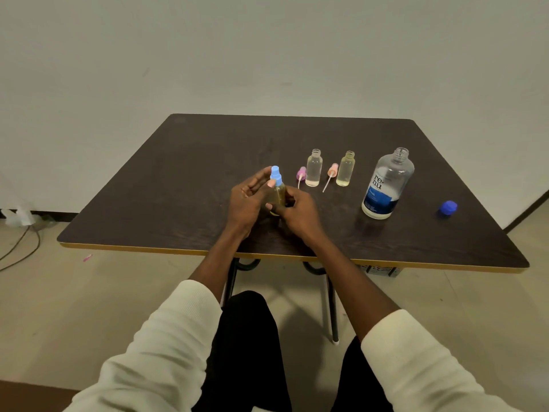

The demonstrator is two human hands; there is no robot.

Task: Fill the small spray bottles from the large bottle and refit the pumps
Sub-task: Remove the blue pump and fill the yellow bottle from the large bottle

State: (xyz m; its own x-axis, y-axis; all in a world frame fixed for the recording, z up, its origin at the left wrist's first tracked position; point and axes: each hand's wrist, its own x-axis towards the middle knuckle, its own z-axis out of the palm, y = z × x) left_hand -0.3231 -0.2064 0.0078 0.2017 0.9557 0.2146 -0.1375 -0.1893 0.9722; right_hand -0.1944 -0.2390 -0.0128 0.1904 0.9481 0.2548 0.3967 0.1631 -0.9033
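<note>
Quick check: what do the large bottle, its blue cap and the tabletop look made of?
Large bottle: clear and glossy, with highlights on the shoulder; plastic or glass, the view can't settle it. Blue cap: opaque, moulded, slight sheen, likely plastic. Tabletop: dark wood-grain surface, probably laminate, with a yellow edge band.
</note>
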